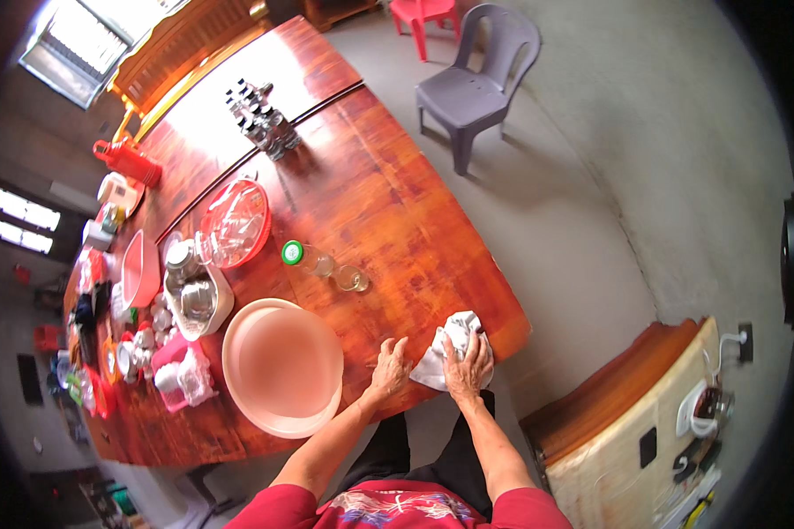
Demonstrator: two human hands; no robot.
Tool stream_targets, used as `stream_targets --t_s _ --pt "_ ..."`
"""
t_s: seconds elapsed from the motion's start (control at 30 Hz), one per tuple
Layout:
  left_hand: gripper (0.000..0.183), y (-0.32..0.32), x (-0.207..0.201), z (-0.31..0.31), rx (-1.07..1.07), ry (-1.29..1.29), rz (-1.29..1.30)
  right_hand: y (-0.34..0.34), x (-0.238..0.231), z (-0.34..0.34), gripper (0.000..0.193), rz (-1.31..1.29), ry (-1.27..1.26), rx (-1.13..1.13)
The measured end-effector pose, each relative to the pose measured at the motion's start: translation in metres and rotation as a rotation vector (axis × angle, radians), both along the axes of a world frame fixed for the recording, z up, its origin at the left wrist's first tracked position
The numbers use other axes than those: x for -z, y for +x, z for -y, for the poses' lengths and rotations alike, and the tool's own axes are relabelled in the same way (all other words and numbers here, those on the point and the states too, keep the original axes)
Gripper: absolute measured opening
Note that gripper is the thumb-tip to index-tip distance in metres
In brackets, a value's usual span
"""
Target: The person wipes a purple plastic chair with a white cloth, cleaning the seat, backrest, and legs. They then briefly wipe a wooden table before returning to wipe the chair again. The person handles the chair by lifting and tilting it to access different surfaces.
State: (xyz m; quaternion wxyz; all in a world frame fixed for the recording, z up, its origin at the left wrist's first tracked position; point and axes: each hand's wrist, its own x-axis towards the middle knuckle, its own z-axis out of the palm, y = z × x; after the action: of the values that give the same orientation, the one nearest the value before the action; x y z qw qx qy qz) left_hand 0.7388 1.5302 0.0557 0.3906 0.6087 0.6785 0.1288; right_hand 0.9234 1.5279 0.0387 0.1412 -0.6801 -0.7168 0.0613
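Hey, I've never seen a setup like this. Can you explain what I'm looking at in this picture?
There's no machine here, just a person's two bare hands. The picture comes from a wide fisheye camera on their head, looking down, so straight edges bend near the rim. On the reddish wooden table are a large pale pink basin, a glass jar with a green lid, dark-capped bottles and, at the left, assorted containers. The right hand grips a crumpled white cloth near the table's edge. The left hand holds nothing.
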Motion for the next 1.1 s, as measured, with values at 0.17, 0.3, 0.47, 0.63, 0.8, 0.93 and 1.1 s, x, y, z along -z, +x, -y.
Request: stream_targets --t_s 0.17,0.3,0.47,0.63,0.8,0.93,1.1 --pt "0.062 0.019 0.012 -0.048 -0.311 -0.048 -0.039 0.051 0.005 -0.06 0.053 -0.049 0.153 -0.402" --pt "0.071 0.033 0.017 -0.083 -0.483 -0.13 -0.159 0.07 0.014 -0.139 0.052 0.014 0.024 -0.612" --pt "0.078 0.007 0.035 -0.117 -0.7 0.019 -0.143 0.039 0.035 -0.232 0.053 -0.02 0.059 -0.643" --pt "0.072 0.006 0.04 -0.136 -0.673 -0.006 -0.354 0.002 0.04 -0.304 0.053 -0.026 0.066 -0.553" --pt "0.073 0.013 0.043 -0.144 -1.312 0.144 -0.015 -0.002 0.038 -0.299 0.052 -0.006 0.005 -0.502" --pt "0.089 -0.009 0.046 -0.156 -1.48 0.286 -0.188 0.019 0.035 -0.229 0.054 0.036 -0.01 -0.651" --pt "0.072 -0.028 0.072 -0.157 -1.562 0.376 0.205 0.044 0.006 -0.149 0.053 0.038 -0.144 -0.791"
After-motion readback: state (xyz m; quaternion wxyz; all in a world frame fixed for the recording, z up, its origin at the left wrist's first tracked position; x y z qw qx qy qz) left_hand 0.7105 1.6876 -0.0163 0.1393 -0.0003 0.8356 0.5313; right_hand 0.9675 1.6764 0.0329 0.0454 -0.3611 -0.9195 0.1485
